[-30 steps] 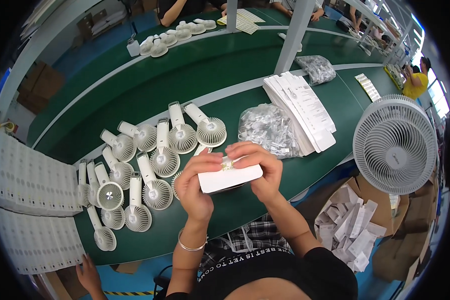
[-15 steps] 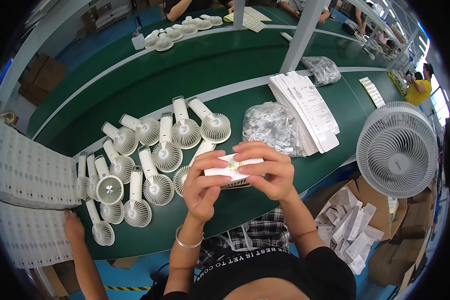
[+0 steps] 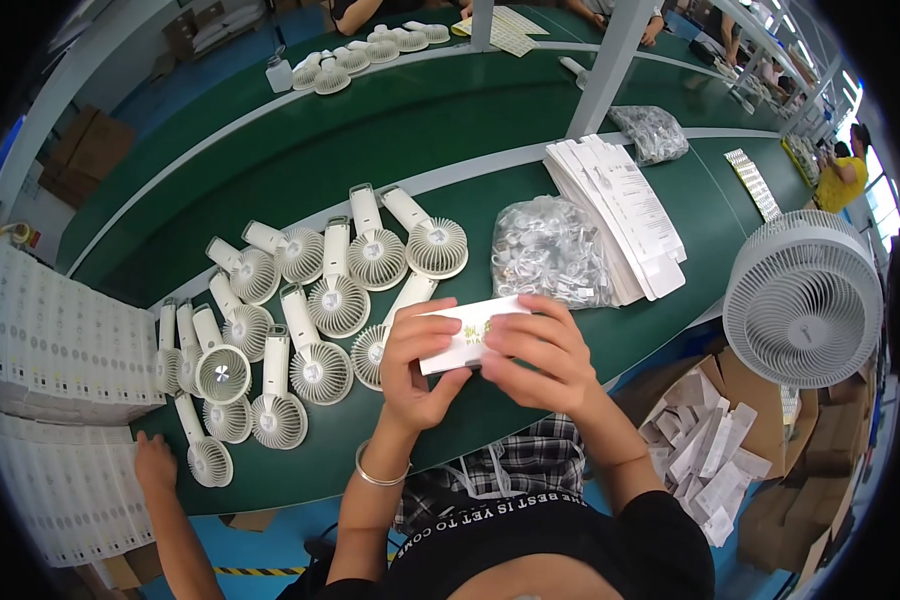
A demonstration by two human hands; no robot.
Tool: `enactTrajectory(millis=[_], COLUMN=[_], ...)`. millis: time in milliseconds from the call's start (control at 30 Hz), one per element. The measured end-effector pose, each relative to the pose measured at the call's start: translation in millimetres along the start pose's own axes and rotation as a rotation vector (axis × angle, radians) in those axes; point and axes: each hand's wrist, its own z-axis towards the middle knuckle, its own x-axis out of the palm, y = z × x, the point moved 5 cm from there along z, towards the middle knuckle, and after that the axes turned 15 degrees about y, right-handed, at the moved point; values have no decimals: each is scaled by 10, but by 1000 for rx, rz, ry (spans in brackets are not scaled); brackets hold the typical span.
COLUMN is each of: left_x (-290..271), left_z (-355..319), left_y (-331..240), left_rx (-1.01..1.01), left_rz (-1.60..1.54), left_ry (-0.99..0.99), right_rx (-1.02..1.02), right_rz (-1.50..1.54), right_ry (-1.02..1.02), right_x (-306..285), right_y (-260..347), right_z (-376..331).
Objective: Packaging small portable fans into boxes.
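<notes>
A small white box with pale green print on its face is held up in front of me, tilted with its right end higher. My left hand grips its left end, thumb underneath and fingers on the face. The fingers of my right hand are closed around the right end, slightly blurred and covering part of the print. Several white handheld fans lie on the green table to the left, one partly hidden behind my left hand. Beyond my right hand rests a clear bag of white cables.
A stack of flat white cartons lies beside the bag. Stacked printed boxes line the left edge, with another person's hand near them. At right stand a large round fan and a carton of white packaging.
The white box has tilted, its right end rising, and more of its face and lower side shows. My right fingers have shifted over the face. The other person's hand has moved slightly.
</notes>
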Motion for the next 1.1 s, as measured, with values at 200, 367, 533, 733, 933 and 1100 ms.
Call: enactTrajectory(millis=[200, 367, 533, 733, 933, 1100], left_x=[48, 62, 50, 29, 55, -31], left_z=[-2, -6, -4, 6, 45, 4], left_y=[20, 12, 15, 37, 34, -13], left_rx=[26, 36, 27, 42, 57, 34], left_rz=[16, 29, 27, -35, -64, 39], left_ry=[-11, -56, -44, -21, -20, -70], right_rx=[153, 97, 73, 186, 145, 213], right_rz=[68, 151, 177, 270, 365, 417], right_ry=[-4, -30, -44, -116, -66, -98], right_x=[63, 91, 113, 132, 124, 206], right_y=[-57, -41, -30, -138, -200, -253], right_z=[93, 10, -44, -5, -29, -12])
